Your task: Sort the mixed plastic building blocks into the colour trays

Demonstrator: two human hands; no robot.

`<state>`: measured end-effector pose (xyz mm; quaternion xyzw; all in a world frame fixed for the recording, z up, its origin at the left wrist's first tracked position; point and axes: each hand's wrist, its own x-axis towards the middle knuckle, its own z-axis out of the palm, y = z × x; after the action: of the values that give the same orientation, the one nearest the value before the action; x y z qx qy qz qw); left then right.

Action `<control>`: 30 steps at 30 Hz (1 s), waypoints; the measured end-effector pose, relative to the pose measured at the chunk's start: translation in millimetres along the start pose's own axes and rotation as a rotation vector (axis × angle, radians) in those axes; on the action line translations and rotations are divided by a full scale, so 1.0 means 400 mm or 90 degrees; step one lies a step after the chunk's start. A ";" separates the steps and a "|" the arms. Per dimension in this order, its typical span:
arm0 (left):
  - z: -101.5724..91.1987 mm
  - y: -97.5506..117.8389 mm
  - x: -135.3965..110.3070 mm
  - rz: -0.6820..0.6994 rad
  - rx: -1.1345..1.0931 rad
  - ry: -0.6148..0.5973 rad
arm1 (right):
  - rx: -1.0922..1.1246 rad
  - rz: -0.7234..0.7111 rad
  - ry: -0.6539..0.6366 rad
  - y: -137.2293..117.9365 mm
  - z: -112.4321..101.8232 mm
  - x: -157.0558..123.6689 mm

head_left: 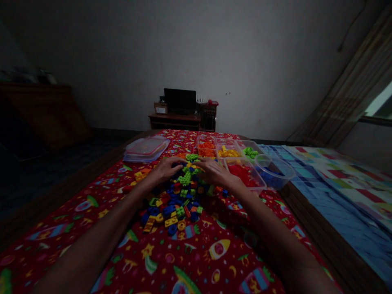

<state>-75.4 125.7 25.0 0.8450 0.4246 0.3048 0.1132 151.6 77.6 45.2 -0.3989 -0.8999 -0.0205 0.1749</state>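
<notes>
A heap of small plastic bricks [176, 202] in blue, green, yellow, orange and red lies on a red patterned cloth [199, 253]. My left hand [167, 168] rests on the far left of the heap, fingers curled over some bricks. My right hand [214, 170] lies on the far right of the heap, fingers bent down onto green and yellow bricks. What each hand grips is hidden under the fingers.
Clear tubs stand behind the heap: orange bricks [206, 148], yellow bricks [228, 152], green bricks [251, 152], red bricks [245, 173] and a round tub of blue bricks [274, 171]. Stacked lids [146, 148] lie at back left. A chequered blanket [337, 183] is to the right.
</notes>
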 end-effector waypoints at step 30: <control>0.017 0.001 -0.014 0.023 0.017 0.006 | -0.009 -0.112 -0.092 -0.075 -0.007 0.002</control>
<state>-73.5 121.5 17.4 0.8525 0.4137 0.3052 0.0946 130.2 57.5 51.2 -0.3203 -0.9415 -0.0133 0.1042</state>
